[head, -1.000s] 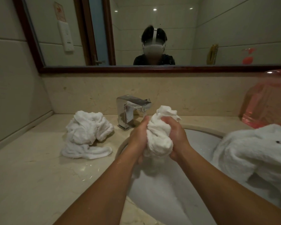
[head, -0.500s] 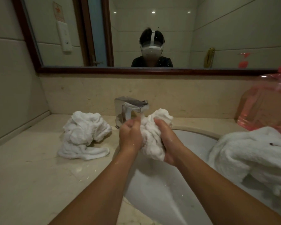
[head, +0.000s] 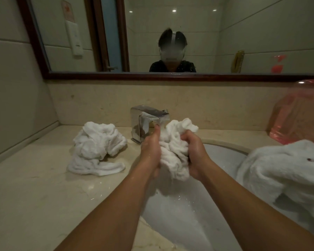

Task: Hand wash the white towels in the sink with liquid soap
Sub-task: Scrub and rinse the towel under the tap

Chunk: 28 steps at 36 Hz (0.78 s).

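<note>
The bunched white towel (head: 174, 151) is held at the centre of the frame, above the sink (head: 223, 154) and just in front of the tap (head: 143, 124). It is gripped from both sides. The left hand (head: 150, 151) is pressed to its left flank, with fingers curled under the lower folds and one digit stretched upward. The right hand (head: 196, 156) is closed tight into the ridged cloth. Drips are seen below the bundle, so it is judged soaked: heavier than it looks, limp and soft, and likely slick if soap has been worked in. No breakage need be feared, and hard squeezing and rubbing can be borne. The best hold is judged to be the thick middle of the wad, with loose ends gathered in. A second towel (head: 98, 149) is left crumpled on the counter (head: 34, 196) at centre left. A third towel (head: 283, 174) is draped at the basin's right edge, below a pink bottle (head: 297, 120), presumably the liquid soap.
</note>
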### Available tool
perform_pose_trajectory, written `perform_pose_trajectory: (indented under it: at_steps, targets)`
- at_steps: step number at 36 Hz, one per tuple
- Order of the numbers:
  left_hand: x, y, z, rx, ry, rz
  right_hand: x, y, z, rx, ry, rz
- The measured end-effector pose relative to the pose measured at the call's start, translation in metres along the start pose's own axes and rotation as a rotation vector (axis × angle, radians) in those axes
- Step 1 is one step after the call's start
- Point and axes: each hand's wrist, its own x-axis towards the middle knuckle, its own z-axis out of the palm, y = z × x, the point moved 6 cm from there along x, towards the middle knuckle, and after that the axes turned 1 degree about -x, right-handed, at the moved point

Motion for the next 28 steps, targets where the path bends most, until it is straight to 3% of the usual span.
perform_pose_trajectory:
  at_steps: [5,8,13,21,28]
  targets:
    - [0.009,-0.001,-0.013,-0.014,0.155,0.049,-0.002,-0.012,-0.006,-0.144,0.222,-0.188]
    - [0.009,-0.003,-0.01,-0.034,0.171,0.017,-0.005,-0.016,-0.004,-0.248,0.258,-0.263]
    - [0.014,-0.013,-0.003,-0.146,0.095,-0.038,-0.009,-0.006,0.009,-0.186,0.175,-0.17]
    - [0.019,-0.021,0.003,-0.248,-0.137,-0.139,-0.007,0.002,0.01,-0.151,0.112,-0.253]
    - [0.033,-0.029,-0.003,-0.307,-0.063,-0.186,0.008,0.007,-0.003,0.032,0.223,-0.149]
